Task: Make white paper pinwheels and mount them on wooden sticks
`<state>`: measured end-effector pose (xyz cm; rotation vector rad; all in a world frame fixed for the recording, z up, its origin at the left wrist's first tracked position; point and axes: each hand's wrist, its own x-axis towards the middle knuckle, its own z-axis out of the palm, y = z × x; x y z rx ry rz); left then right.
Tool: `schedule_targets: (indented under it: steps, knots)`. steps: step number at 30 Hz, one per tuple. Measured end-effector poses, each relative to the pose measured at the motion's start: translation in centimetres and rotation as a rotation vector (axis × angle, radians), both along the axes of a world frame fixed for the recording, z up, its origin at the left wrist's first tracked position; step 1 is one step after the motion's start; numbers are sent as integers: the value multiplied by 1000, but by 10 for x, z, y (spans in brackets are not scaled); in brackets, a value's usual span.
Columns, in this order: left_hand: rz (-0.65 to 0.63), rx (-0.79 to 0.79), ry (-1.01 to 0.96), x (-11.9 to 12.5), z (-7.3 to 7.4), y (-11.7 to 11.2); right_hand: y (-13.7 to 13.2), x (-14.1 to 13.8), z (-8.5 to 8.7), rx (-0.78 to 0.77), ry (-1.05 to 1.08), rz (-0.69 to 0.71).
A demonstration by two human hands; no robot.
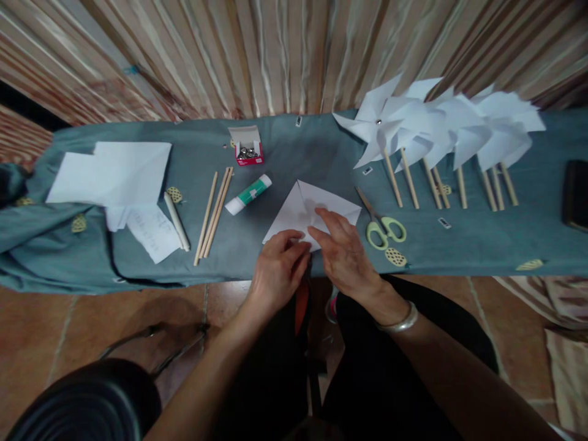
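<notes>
A folded white paper square (303, 205) lies on the teal cloth (321, 153) near the table's front edge. My left hand (277, 269) pinches the paper's near corner, fingers curled. My right hand (342, 248) rests on the paper's near right part, fingers pressed flat along a fold. A silver bangle (402, 321) sits on my right wrist. Green-handled scissors (381, 223) lie just right of my right hand. A glue stick (248, 194) lies left of the paper.
Several finished white pinwheels (441, 125) on wooden sticks lie at the back right. Three loose sticks (214, 214), a rolled paper (177, 220) and white sheets (113, 174) lie at the left. A red box of pins (248, 150) stands behind. A dark object (576, 193) sits far right.
</notes>
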<state>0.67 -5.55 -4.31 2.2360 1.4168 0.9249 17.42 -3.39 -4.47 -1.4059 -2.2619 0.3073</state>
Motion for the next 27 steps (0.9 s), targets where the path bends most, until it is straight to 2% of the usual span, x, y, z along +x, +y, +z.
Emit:
schedule_targets:
  steps: [9, 12, 15, 17, 20, 24, 27]
  knots:
    - [-10, 112, 109, 1, -8, 4, 3, 4, 1, -36, -2, 13]
    - [-43, 136, 147, 1, -5, 6, 8, 11, 3, -31, 56, 19]
    - [-95, 156, 195, -3, -2, 9, 21, 19, 4, 28, 119, -53]
    - [-136, 163, 225, -6, 0, 10, 29, 25, 5, 51, 92, -100]
    - [-185, 164, 260, -11, 3, 11, 38, 31, 6, 29, 25, -94]
    - [-239, 191, 307, -22, 9, 18, 37, 39, 8, 50, 14, -121]
    - [-277, 225, 357, -37, 14, 32, 30, 45, 10, 64, 32, -152]
